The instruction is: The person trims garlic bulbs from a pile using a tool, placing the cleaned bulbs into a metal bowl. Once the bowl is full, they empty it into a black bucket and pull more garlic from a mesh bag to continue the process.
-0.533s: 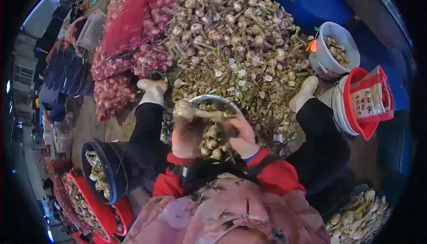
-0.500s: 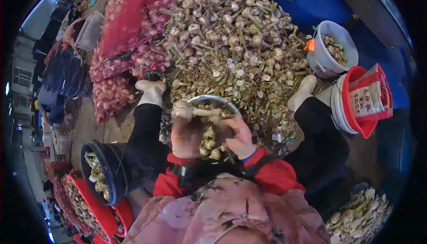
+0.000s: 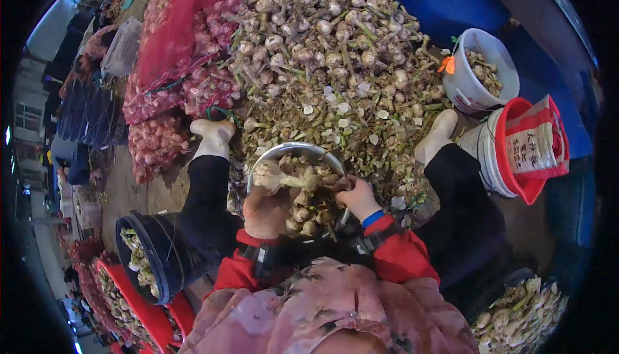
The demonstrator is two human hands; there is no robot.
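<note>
A metal bowl [image 3: 290, 146] sits between my legs with several garlic bulbs [image 3: 303, 214] in it. Over its left side, my left hand [image 3: 264, 213] is closed around a garlic bulb [image 3: 267, 175] whose thick stem points right. My right hand [image 3: 358, 199] is at the bowl's right side, fingers bent together close to the stem's end. Brownish, skin-like matter shows at those fingertips, but what they grip is not clear. Past the bowl lies a large heap of stemmed garlic [image 3: 342, 38], with loose peelings [image 3: 348, 128] nearer me.
Red mesh sacks of garlic [image 3: 158, 141] stand at the far left. A black bucket [image 3: 164, 257] and a red basin [image 3: 132, 299] hold garlic at my left. On the right are a white bucket [image 3: 456, 86] and a red basin [image 3: 530, 193]. More garlic [image 3: 522, 309] lies at lower right.
My right hand was blurred by motion and has shifted slightly right and up, its fingers now closer together. The garlic in my left hand has moved slightly down and right.
</note>
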